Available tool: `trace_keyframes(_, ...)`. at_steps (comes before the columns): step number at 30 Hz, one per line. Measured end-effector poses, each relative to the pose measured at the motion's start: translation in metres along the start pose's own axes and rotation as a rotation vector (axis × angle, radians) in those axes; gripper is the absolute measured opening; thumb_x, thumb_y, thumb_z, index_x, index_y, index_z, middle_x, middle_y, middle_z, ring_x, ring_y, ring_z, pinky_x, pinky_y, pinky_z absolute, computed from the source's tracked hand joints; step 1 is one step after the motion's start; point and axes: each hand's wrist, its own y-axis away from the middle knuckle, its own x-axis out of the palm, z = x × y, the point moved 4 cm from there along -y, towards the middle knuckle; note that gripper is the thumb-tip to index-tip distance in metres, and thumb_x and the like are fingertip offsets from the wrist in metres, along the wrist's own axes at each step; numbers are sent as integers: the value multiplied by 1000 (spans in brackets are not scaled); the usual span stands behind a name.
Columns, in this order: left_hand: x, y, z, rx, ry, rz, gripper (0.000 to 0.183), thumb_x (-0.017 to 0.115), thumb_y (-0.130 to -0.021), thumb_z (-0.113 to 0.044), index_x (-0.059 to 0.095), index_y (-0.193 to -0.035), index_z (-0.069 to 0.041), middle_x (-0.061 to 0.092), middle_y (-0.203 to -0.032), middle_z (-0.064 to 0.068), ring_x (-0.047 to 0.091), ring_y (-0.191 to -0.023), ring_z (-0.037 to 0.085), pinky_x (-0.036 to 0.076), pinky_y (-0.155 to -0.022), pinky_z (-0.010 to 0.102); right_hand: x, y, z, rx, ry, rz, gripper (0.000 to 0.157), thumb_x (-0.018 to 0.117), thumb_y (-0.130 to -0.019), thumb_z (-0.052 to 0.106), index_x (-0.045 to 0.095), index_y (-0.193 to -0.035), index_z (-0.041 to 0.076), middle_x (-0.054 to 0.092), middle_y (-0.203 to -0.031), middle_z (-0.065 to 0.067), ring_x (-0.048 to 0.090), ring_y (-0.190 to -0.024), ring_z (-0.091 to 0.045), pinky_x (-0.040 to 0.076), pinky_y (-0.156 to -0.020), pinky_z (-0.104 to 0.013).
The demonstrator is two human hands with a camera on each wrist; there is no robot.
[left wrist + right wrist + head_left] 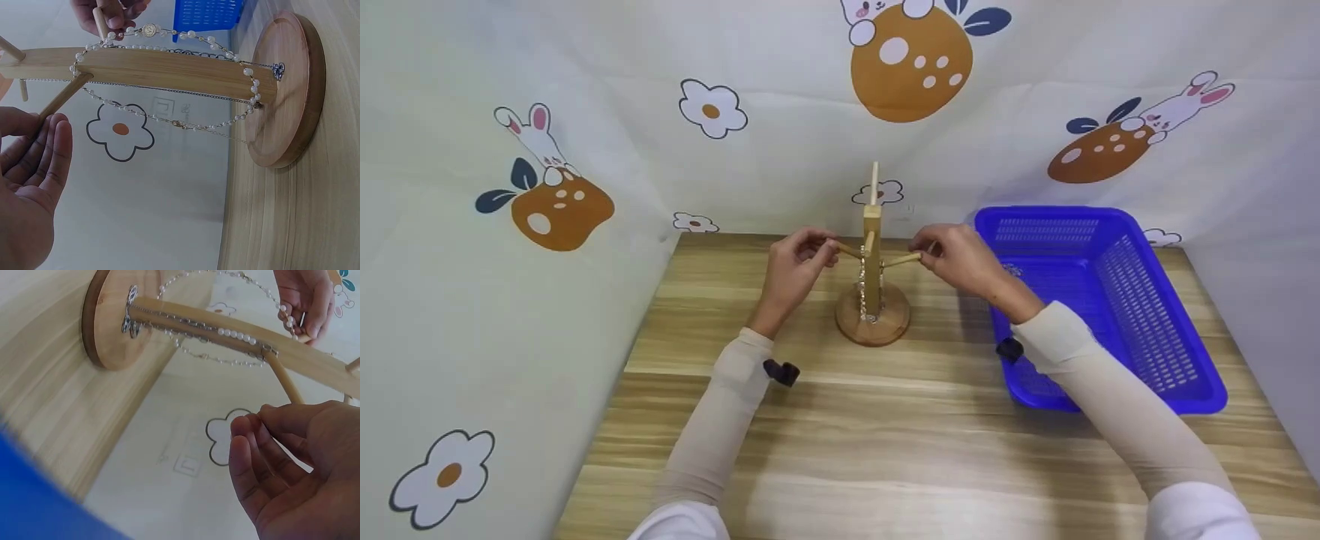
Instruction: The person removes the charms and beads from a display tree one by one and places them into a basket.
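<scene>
A wooden jewelry stand [873,289] with a round base [873,336] stands upright on the table. My left hand [799,266] pinches the end of its left peg [64,97] between thumb and fingers. At the other side, my right hand [956,255] pinches the tip of the right peg [286,379]. A pearl necklace [253,90] with a gold medallion [149,30] hangs in a loop by the post. Along the right face of the post hangs a silver chain with a row of pearls [236,336]; its silver links [278,70] reach down to the base.
To the right, a blue plastic basket [1110,401] stands close to my right forearm, with a small shiny item [1012,270] inside near its left wall. More pegs [875,184] stick out from the post's upper part. A printed cloth [787,165] hangs behind the table.
</scene>
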Motion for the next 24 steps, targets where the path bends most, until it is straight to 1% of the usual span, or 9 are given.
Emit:
trace_keyframes(3, 0, 0, 1, -2, 12, -8, 18, 72, -100, 0, 70, -108, 16, 76, -95, 24, 73, -76, 15, 67, -73, 25, 6, -3, 0, 16, -49, 38, 21, 69, -93, -8, 78, -111, -3, 80, -102, -19, 75, -85, -29, 67, -75, -39)
trace_keyframes(7, 0, -1, 2, -4, 17, -11, 18, 72, -99, 1, 70, -108, 16, 75, -95, 24, 73, -75, 14, 67, -73, 25, 11, -7, 0, 24, -81, 76, 20, 73, -92, -9, 78, -111, -3, 80, -103, -19, 75, -84, -29, 62, -70, -25)
trace_keyframes(10, 0, 0, 1, -6, 15, -12, 17, 72, -99, 2, 70, -108, 16, 75, -95, 24, 73, -75, 12, 67, -73, 26, 16, -9, 0, 27, -102, 103, 19, 75, -93, -6, 77, -112, -4, 80, -105, -20, 74, -80, -28, 57, -62, -16)
trace_keyframes(14, 0, -1, 1, -9, 16, -12, 18, 72, -99, 2, 70, -109, 17, 75, -95, 24, 72, -75, 9, 67, -73, 26, 22, -12, -1, 40, -143, 138, 18, 75, -94, -5, 76, -112, -4, 80, -102, -21, 68, -70, -16, 53, -56, -14)
trace_keyframes(16, 0, -1, 1, -9, 16, -12, 18, 73, -99, 2, 70, -109, 17, 75, -95, 24, 72, -75, 8, 68, -73, 26, 26, -13, -1, 38, -157, 146, 16, 74, -94, -5, 76, -109, -3, 79, -99, -21, 64, -68, -9, 53, -55, -14)
trace_keyframes(18, 0, -2, 2, -9, 17, -13, 18, 73, -99, 2, 70, -108, 16, 75, -95, 23, 72, -75, 8, 68, -73, 27, 29, -14, -1, 31, -171, 148, 13, 73, -94, -5, 76, -107, -2, 78, -95, -21, 63, -67, -8, 53, -55, -14)
trace_keyframes(20, 0, -1, 2, -8, 16, -15, 17, 73, -99, 1, 70, -108, 16, 75, -95, 24, 72, -75, 8, 68, -73, 27, 32, -15, -1, 25, -183, 146, 12, 73, -94, -5, 75, -105, -2, 78, -94, -20, 65, -68, -11, 54, -56, -16)
trace_keyframes(24, 0, -1, 3, -10, 28, -11, 17, 72, -99, 1, 71, -108, 15, 76, -96, 24, 73, -75, 9, 68, -73, 27, 37, -17, 0, 28, -227, 146, 12, 73, -94, -5, 74, -106, -4, 78, -97, -21, 73, -77, -33, 61, -61, -22)
